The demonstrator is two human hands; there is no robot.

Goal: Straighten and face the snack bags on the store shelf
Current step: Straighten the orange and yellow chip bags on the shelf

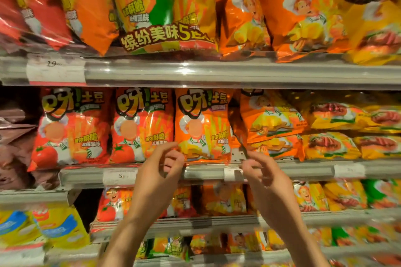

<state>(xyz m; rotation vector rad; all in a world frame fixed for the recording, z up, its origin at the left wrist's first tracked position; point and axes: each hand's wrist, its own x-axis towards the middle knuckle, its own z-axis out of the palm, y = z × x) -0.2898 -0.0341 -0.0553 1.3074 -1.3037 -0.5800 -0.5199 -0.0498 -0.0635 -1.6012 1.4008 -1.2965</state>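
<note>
Head view: both hands are raised at the middle shelf point(282, 171), in front of the orange bag point(202, 125) that stands third in its row. The left hand point(159, 171) has loosely curled fingers at the bag's lower left corner; its grip looks empty. The right hand point(263, 173) is half curled by the lower right corner, and whether it pinches anything I cannot tell. Take both bottom corners, draw the bag flush with the two red bags point(71, 125), upright, label forward, clear of the tilted bag point(269, 115) beside it.

The middle shelf point(201, 172) carries upright orange snack bags point(202, 125); flat yellow bags point(332, 145) stacked rightward.
</note>
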